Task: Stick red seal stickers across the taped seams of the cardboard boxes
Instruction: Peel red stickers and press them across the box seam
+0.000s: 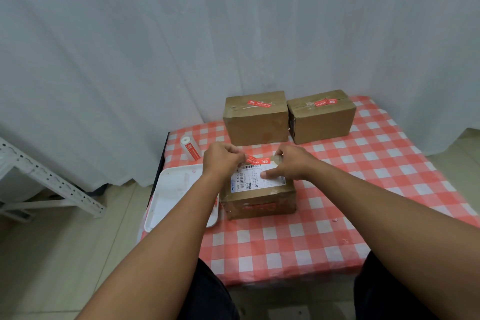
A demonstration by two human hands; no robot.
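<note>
A red seal sticker is stretched between my two hands over the far edge of the near cardboard box. My left hand pinches its left end, my right hand pinches its right end, with the thumb resting on the box's white shipping label. Two more cardboard boxes stand at the back, the left one and the right one, each with a red sticker across its taped top seam. A roll of stickers lies to the left.
A white tray sits at the table's left edge, partly under my left forearm. The table wears a red-and-white checked cloth. White curtains hang behind, and a white metal rack stands on the floor at left.
</note>
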